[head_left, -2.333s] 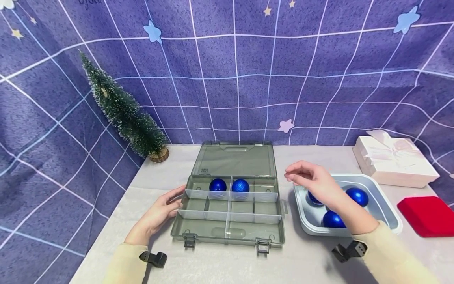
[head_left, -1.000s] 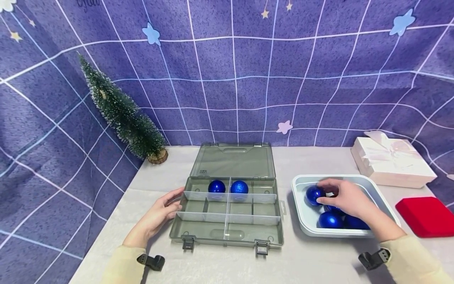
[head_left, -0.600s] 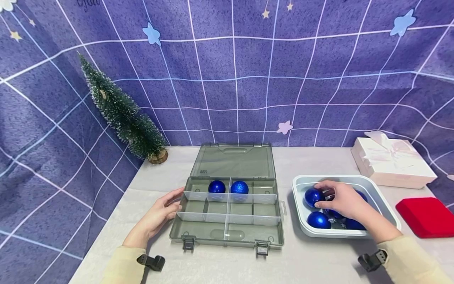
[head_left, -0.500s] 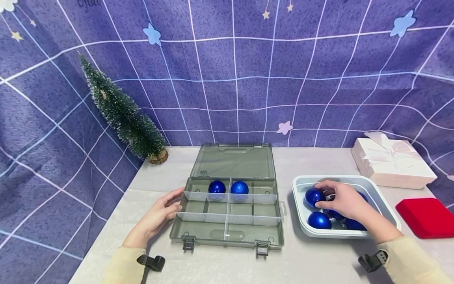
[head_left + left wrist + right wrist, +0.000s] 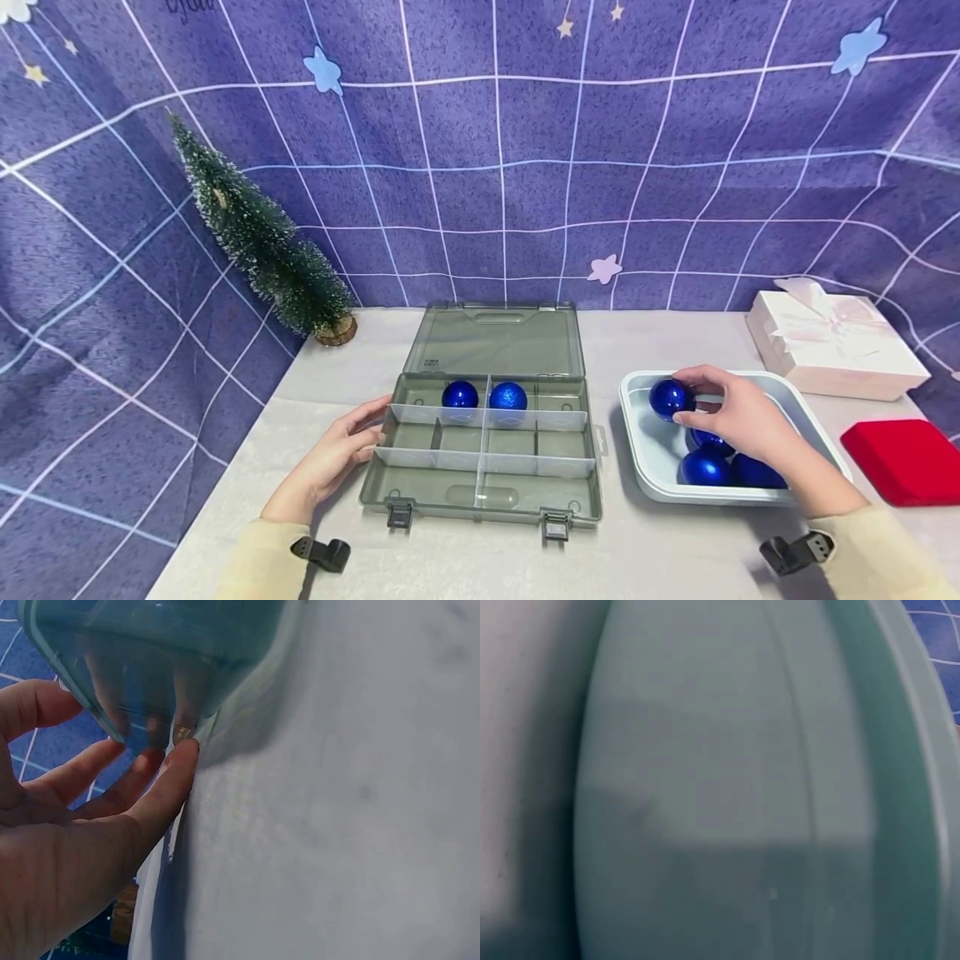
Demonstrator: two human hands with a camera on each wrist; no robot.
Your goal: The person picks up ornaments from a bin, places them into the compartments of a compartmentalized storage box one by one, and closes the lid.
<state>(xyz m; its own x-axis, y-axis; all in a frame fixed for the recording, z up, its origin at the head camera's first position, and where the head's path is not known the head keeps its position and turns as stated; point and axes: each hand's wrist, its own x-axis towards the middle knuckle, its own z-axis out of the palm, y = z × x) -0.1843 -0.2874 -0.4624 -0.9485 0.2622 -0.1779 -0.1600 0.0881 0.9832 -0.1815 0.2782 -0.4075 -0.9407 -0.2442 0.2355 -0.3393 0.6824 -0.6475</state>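
Note:
My right hand (image 5: pixel 738 412) pinches a shiny dark-blue Christmas ball (image 5: pixel 670 400) between thumb and fingers, over the left part of a pale plastic tray (image 5: pixel 634 450). Several other blue balls lie in that tray, among them a satin one (image 5: pixel 705 467), partly hidden by the hand. My left hand (image 5: pixel 330 457) touches the left side of a grey-green divided box (image 5: pixel 420 479); its extended fingers (image 5: pixel 161 787) meet the wall in the left wrist view. A glossy blue ball (image 5: pixel 460 400) and a glittery one (image 5: pixel 508 401) sit in the box's back row. The right wrist view shows just the tray's outer wall (image 5: pixel 705 787).
The box's lid (image 5: pixel 495 337) lies open toward the back. A frosted miniature tree (image 5: pixel 262 242) stands at the left. On the right are a pale gift box with a bow (image 5: pixel 832 333) and a red case (image 5: pixel 903 461). A purple cloth (image 5: pixel 465 192) hangs behind.
My right hand came from above the tray's left edge into the tray and took hold of a ball. That ball has since risen slightly, and the satin ball has rolled right. The left hand stays.

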